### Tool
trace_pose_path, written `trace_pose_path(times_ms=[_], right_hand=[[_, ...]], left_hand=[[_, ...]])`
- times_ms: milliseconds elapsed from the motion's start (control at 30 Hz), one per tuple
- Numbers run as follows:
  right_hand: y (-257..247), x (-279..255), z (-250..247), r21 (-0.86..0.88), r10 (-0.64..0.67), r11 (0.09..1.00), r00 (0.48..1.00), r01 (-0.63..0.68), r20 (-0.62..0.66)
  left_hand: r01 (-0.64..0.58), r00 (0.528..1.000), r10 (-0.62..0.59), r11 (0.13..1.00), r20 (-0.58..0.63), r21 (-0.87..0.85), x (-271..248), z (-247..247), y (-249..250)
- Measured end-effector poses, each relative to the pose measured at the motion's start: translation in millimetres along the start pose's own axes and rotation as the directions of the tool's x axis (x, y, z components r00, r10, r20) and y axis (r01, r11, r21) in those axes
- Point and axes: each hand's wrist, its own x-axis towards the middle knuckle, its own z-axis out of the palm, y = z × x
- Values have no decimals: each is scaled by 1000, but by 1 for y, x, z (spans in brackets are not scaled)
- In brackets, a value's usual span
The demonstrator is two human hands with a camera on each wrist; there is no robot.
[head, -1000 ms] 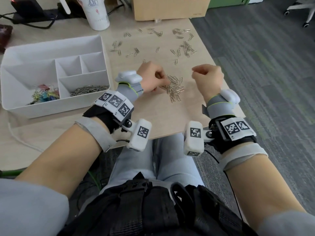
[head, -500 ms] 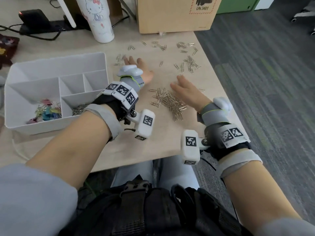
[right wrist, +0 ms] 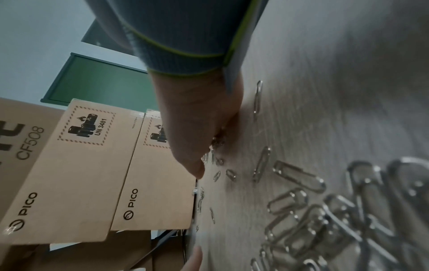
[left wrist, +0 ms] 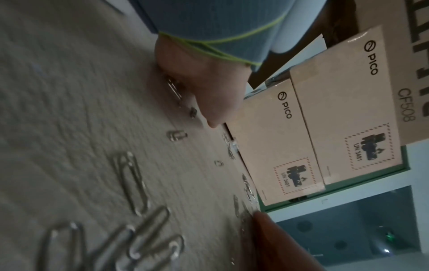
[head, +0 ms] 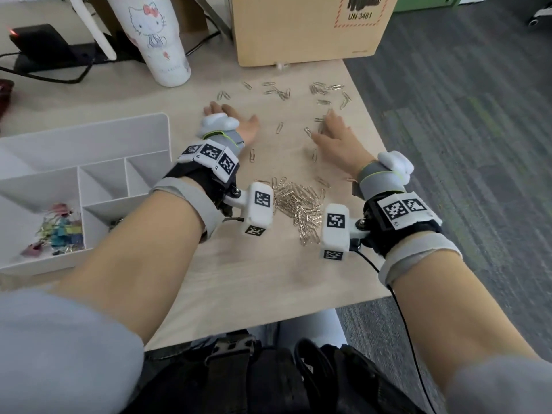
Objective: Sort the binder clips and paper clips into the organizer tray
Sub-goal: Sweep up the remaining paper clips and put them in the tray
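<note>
My left hand (head: 222, 110) lies flat and open on the wooden table, beyond a pile of silver paper clips (head: 295, 204). My right hand (head: 336, 131) also lies flat and open, its fingers over a few loose paper clips (head: 324, 88) scattered at the far side. In the left wrist view the left palm (left wrist: 204, 88) presses on a clip (left wrist: 174, 89). Under the right palm (right wrist: 199, 128), the right wrist view shows small clips (right wrist: 217, 143). The white organizer tray (head: 89, 138) stands at the left with coloured binder clips (head: 56, 231) in its near left compartment.
A white tumbler (head: 158, 40) and a cardboard box (head: 307, 28) stand at the back of the table. A black device with cables (head: 38, 46) sits at the back left. The table's right edge (head: 376, 138) drops to grey carpet.
Both hands were curled beside the pile a second ago. They have opened and slid away from me across the table, now flat among the scattered clips.
</note>
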Motion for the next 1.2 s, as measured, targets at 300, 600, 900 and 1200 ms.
trace_pose_path(times_ms=[300,600,900,1200], right_hand=[[-4,3,-8,130,-99,988,986,82,137],[-5,50,-21,-35,9,999,971,-18,-239],[-9,100,-3,-282,-10,959,995,-17,-96],[-19,89,-6,-103,-121,988,992,118,-28]], left_hand=[[-248,938,281,953,201,-173,-18,3,36],[-216,964,154,930,-218,-297,45,-18,33],[-223,968,231,971,-94,87,82,7,29],[-388,922,387,920,18,64,59,-1,47]])
